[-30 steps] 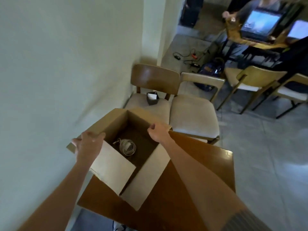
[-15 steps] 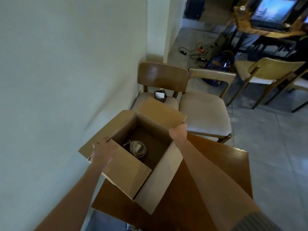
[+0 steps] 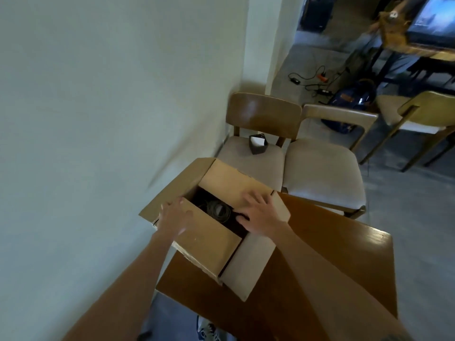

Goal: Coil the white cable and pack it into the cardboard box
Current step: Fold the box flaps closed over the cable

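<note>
Lying coiled (image 3: pixel 218 210) in box (image 3: pixel 209 247) between hands.

right hand (image 3: pixel 261 215) has folded the far flap (image 3: pixel 234 184) over the box, left hand (image 3: pixel 172 217) the near flap (image 3: pixel 209 239)

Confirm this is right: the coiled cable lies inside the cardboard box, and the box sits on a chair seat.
Not quite. The head view shows the cardboard box resting on the wooden table, not on a chair seat. The coiled cable does lie inside it.
</note>
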